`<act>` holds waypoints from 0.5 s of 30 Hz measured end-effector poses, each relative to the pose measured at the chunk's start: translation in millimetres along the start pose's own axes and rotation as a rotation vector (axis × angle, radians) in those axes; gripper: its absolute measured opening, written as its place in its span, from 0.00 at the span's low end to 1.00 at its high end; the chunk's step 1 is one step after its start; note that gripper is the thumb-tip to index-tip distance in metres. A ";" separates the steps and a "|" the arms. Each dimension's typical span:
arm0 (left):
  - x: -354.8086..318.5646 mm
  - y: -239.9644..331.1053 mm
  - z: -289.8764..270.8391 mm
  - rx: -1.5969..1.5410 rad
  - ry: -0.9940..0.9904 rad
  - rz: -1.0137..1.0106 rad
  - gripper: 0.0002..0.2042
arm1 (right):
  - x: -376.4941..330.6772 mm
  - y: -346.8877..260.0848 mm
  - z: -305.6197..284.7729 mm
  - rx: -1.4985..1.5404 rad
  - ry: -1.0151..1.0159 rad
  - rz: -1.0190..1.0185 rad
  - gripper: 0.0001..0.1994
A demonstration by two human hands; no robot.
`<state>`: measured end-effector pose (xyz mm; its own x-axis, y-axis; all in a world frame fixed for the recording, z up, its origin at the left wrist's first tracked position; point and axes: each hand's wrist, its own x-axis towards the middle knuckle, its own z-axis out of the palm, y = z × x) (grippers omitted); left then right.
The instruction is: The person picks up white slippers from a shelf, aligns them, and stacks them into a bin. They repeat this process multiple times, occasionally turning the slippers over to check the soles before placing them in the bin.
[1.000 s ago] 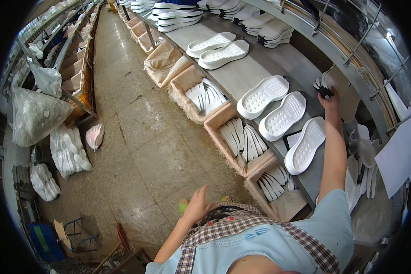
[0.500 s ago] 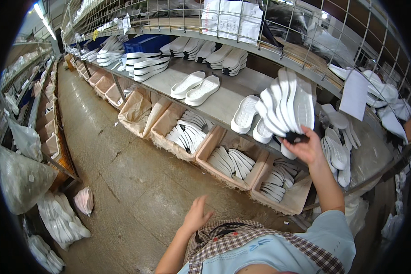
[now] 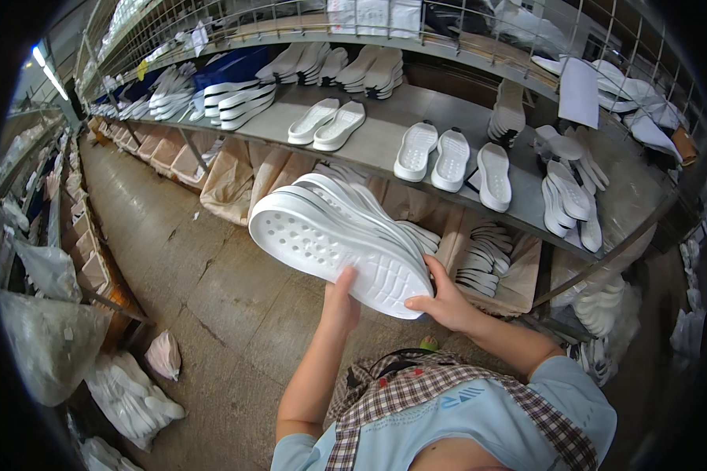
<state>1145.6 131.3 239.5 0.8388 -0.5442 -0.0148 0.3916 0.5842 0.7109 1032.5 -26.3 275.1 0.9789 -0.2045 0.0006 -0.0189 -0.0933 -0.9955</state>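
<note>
A stack of several white shoe soles (image 3: 339, 237) is held sideways in front of my chest, tread side facing me. My right hand (image 3: 445, 302) grips the stack at its heel end from the right. The fingers of my left hand (image 3: 340, 301) press against the lower edge of the nearest sole. Behind the stack runs a grey metal shelf (image 3: 385, 141) with pairs of white soles (image 3: 434, 158) lying flat on it.
Open boxes of white soles (image 3: 487, 263) stand under the shelf. An upper wire shelf (image 3: 353, 31) carries more stacked soles. Clear bags of soles (image 3: 130, 396) lie on the concrete floor at left, beside another rack (image 3: 71, 243).
My right hand has brought the stack of soles down from the shelf to my chest. My left hand has risen from my side to touch it. My head has lifted toward the shelves.
</note>
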 end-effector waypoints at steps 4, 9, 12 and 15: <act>-7.6 -14.8 -35.9 -0.164 0.135 0.161 0.35 | -6.9 12.3 18.1 -0.609 -0.063 -0.145 0.52; -22.0 0.1 -63.9 -0.192 0.011 0.294 0.36 | 3.2 5.1 23.9 -0.292 -0.178 -0.432 0.59; -29.8 11.6 -70.9 -0.301 -0.121 0.304 0.37 | 26.6 -1.1 24.6 0.348 -0.188 -0.060 0.45; -37.0 10.5 -74.1 -0.314 -0.211 0.317 0.35 | 44.1 -2.2 31.5 0.526 -0.238 0.067 0.32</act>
<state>1146.7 202.1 195.4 0.8531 -0.4013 0.3335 0.2516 0.8763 0.4108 1082.1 -4.4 274.3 0.9990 0.0368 -0.0248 -0.0380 0.4214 -0.9061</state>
